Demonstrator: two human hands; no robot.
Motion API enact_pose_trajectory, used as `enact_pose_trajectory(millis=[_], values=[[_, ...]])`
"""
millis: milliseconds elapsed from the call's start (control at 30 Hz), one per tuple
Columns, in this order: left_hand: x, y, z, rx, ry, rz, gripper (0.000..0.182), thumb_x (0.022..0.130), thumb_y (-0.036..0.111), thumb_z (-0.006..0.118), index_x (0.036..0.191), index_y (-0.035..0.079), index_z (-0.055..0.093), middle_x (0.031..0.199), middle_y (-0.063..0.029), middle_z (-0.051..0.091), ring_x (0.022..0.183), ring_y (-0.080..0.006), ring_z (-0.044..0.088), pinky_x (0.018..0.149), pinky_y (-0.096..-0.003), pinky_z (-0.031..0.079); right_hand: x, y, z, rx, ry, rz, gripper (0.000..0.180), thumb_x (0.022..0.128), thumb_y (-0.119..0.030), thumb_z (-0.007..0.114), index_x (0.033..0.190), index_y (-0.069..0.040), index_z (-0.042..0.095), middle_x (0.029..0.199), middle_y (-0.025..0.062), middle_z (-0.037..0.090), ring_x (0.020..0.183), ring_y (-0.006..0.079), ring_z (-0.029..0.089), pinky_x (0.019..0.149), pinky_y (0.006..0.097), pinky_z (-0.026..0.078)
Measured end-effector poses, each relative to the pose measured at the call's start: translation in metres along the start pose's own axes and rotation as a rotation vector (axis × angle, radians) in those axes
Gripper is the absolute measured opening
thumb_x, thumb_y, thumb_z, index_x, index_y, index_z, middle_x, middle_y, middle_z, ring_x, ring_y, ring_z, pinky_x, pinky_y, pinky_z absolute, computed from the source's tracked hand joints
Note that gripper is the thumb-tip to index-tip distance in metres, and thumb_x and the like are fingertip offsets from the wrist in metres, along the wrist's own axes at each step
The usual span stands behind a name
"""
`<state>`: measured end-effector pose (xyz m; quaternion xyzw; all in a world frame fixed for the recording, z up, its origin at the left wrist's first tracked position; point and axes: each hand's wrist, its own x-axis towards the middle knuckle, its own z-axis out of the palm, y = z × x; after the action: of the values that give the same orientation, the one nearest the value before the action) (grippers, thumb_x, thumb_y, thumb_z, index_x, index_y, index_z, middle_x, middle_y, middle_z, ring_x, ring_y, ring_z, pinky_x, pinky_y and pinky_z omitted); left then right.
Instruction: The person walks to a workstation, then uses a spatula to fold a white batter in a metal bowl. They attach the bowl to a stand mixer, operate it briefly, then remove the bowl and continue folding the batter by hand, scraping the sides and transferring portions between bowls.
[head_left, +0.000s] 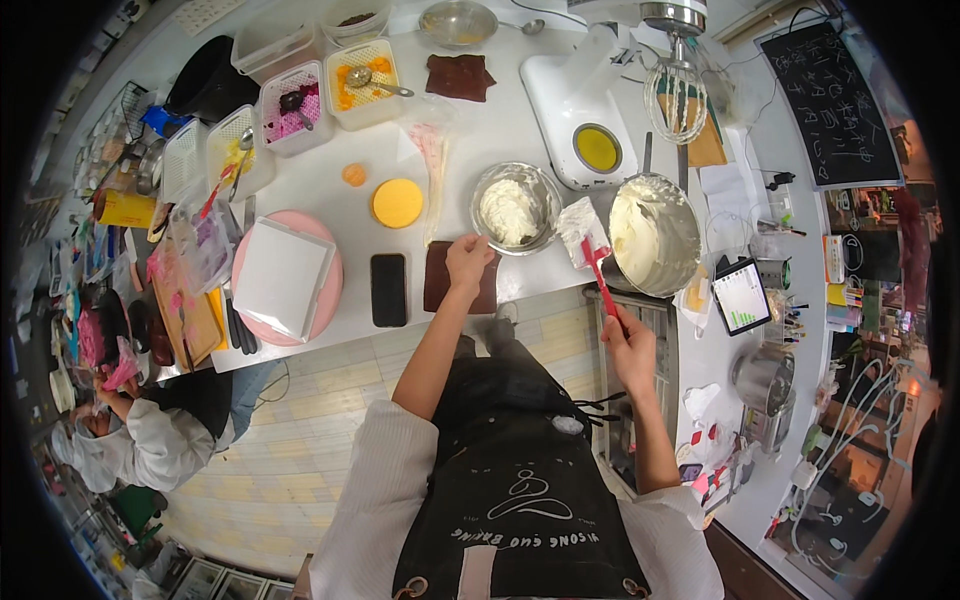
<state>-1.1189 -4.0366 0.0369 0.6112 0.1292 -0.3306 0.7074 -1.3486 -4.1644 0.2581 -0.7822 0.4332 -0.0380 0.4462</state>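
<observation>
My right hand (628, 346) is closed around the red handle of a spatula (592, 251), whose blade is coated with white cream. That blade is between a small metal bowl (556, 201) holding white cream (510, 211) and a larger steel mixing bowl (694, 232) with pale cream inside. At the near rim of the small bowl, my left hand (470, 261) has its fingertips together over a folded brown cloth (442, 289); whether it grips the rim cannot be told. Left of the cloth, a black phone (388, 291) lies flat, with a round yellow cake layer (397, 203) beyond it.
A stand mixer (551, 112) with a whisk (676, 101) stands behind the bowls. A pink turntable (330, 300) bears a white box-like piece (285, 277). Baskets (330, 112) of coloured pieces line the back left. A co-worker (161, 435) is at the far left. A tablet (741, 297) stands right.
</observation>
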Motion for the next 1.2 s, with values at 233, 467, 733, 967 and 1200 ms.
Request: enact_pose_trajectory(millis=[233, 467, 733, 967, 1200], values=[[-0.022, -0.017, -0.005, -0.356, 0.005, 0.082, 0.010, 0.098, 0.005, 0.061, 0.097, -0.005, 0.057, 0.108, -0.0112, 0.059, 0.091, -0.0207, 0.066, 0.083, -0.0355, 0.064, -0.001, 0.011, 0.006, -0.085, -0.004, -0.057, 0.027, 0.098, -0.015, 0.057, 0.116, 0.002, 0.068, 0.065, 0.0057, 0.061, 0.060, 0.0100, 0.055, 0.059, 0.0291, 0.046], [-0.038, -0.023, -0.005, -0.427, 0.091, 0.149, 0.010, 0.098, 0.003, 0.059, 0.091, 0.000, 0.054, 0.109, -0.0072, 0.059, 0.098, -0.0176, 0.063, 0.086, -0.0380, 0.064, 0.011, 0.012, 0.022, 0.202, -0.120, 0.178, 0.026, 0.100, -0.016, 0.057, 0.115, 0.003, 0.067, 0.070, -0.0012, 0.057, 0.056, 0.0046, 0.045, 0.051, 0.0222, 0.034], [-0.061, -0.008, -0.010, -0.483, 0.096, 0.289, 0.006, 0.099, 0.006, 0.060, 0.097, 0.001, 0.058, 0.102, -0.0059, 0.063, 0.092, -0.0133, 0.064, 0.085, -0.0368, 0.062, 0.022, 0.000, 0.031, 0.430, -0.213, 0.337, 0.024, 0.101, -0.016, 0.057, 0.114, 0.003, 0.066, 0.072, -0.0027, 0.055, 0.053, 0.0036, 0.040, 0.047, 0.0213, 0.028], [-0.071, 0.005, -0.022, -0.392, 0.065, 0.231, 0.003, 0.099, 0.005, 0.060, 0.098, 0.002, 0.059, 0.102, -0.0055, 0.064, 0.092, -0.0133, 0.065, 0.084, -0.0354, 0.062, 0.056, -0.029, 0.034, 0.409, -0.199, 0.199, 0.025, 0.101, -0.015, 0.056, 0.115, 0.003, 0.067, 0.073, -0.0015, 0.056, 0.057, 0.0040, 0.044, 0.049, 0.0208, 0.032], [-0.071, 0.000, -0.020, -0.473, 0.004, 0.211, 0.005, 0.098, 0.006, 0.062, 0.097, 0.001, 0.059, 0.103, -0.0065, 0.064, 0.092, -0.0131, 0.064, 0.083, -0.0336, 0.062, 0.040, -0.051, -0.009, 0.303, -0.096, -0.014, 0.028, 0.102, -0.018, 0.058, 0.121, 0.000, 0.067, 0.074, -0.0055, 0.055, 0.057, 0.0014, 0.040, 0.050, 0.0186, 0.028]])
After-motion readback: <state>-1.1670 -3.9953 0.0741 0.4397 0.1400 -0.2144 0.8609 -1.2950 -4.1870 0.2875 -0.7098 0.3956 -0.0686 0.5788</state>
